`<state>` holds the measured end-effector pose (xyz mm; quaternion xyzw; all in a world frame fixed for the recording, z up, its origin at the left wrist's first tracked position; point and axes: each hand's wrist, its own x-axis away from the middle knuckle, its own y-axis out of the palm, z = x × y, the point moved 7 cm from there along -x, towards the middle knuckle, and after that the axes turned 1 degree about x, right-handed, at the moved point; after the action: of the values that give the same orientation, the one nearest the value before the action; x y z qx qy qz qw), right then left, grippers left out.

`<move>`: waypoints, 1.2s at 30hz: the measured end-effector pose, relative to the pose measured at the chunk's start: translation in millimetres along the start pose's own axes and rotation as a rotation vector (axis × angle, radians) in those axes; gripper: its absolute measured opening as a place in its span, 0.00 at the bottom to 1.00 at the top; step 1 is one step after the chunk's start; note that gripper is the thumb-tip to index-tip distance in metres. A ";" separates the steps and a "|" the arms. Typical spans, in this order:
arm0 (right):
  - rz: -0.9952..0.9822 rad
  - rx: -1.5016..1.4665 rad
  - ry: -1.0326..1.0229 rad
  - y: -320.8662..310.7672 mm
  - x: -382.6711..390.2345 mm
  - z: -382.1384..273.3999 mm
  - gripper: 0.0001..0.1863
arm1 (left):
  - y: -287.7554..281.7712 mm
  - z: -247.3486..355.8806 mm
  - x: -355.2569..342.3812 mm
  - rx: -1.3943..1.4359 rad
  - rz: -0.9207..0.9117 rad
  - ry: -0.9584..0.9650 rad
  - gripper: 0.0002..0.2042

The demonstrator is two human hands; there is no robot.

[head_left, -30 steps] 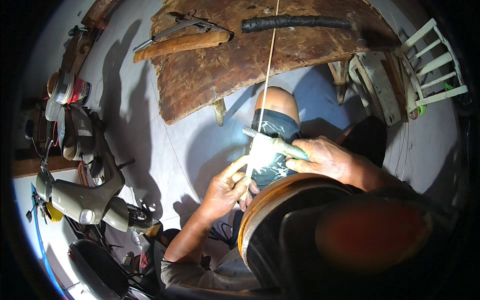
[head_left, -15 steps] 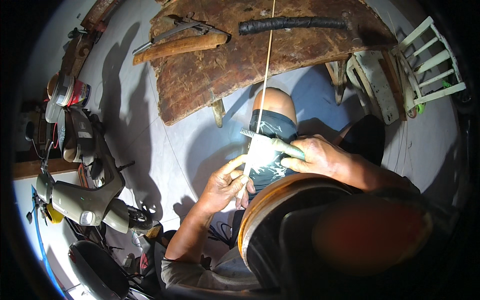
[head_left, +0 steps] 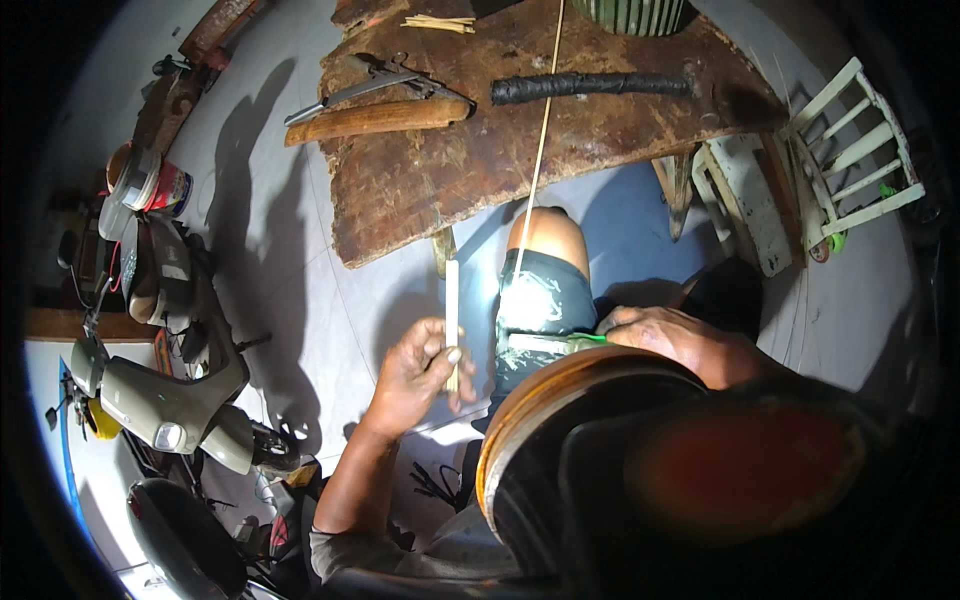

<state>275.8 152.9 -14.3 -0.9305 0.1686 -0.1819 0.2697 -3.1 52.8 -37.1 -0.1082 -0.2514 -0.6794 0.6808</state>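
My left hand [head_left: 410, 375], left of my raised thigh, grips a short pale flat strip [head_left: 452, 300] held upright between thumb and fingers. My right hand [head_left: 660, 335] is closed on a green-handled tool [head_left: 585, 341] lying low across the dark shorts [head_left: 545, 310], its pale end pointing left. A long thin pale rod [head_left: 540, 150] runs from the far side of the worn wooden table [head_left: 400, 200] down toward my knee. On the table are a black wrapped roll [head_left: 590, 87], a wooden piece [head_left: 375, 121], metal tools [head_left: 390, 80] and thin sticks [head_left: 440, 23].
A green ribbed container [head_left: 628, 15] sits at the table's back. A white slatted chair [head_left: 865, 140] stands at the right. A cream scooter [head_left: 160, 390] and stacked buckets [head_left: 165, 190] line the left side. A dark rounded seat edge [head_left: 185, 540] is at lower left.
My left hand has moved left, away from the long rod, carrying the short strip. My right hand and tool have dropped lower on the thigh. The view has shifted, showing more of the table's back.
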 end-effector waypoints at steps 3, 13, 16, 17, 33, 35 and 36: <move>0.087 -0.015 0.000 -21.1 25.8 -5.5 0.20 | 8.3 24.9 -39.5 -0.093 0.003 0.138 0.09; 0.362 -0.053 0.128 -50.4 52.7 22.7 0.18 | 70.4 47.0 -101.9 0.087 -0.274 0.114 0.10; 0.354 0.005 0.099 -51.7 41.8 24.1 0.20 | 71.1 36.4 -90.4 0.033 -0.246 0.088 0.08; 0.337 0.003 0.102 -51.2 37.0 24.8 0.20 | 69.5 32.0 -82.8 0.018 -0.236 0.087 0.08; 0.251 -0.155 0.206 -44.8 -0.6 12.4 0.18 | 50.6 -40.8 -6.3 -0.027 -0.120 0.021 0.09; 0.261 -0.112 0.182 -47.3 5.1 10.8 0.18 | 50.3 -41.9 -7.4 -0.034 -0.124 -0.008 0.09; 0.257 -0.117 0.196 -46.4 6.6 12.4 0.18 | 50.4 -41.7 -7.4 -0.037 -0.128 -0.020 0.09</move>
<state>297.0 192.6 3.7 -0.8932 0.3219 -0.2259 0.2183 54.7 41.5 -66.4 -0.1112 -0.2522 -0.7249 0.6313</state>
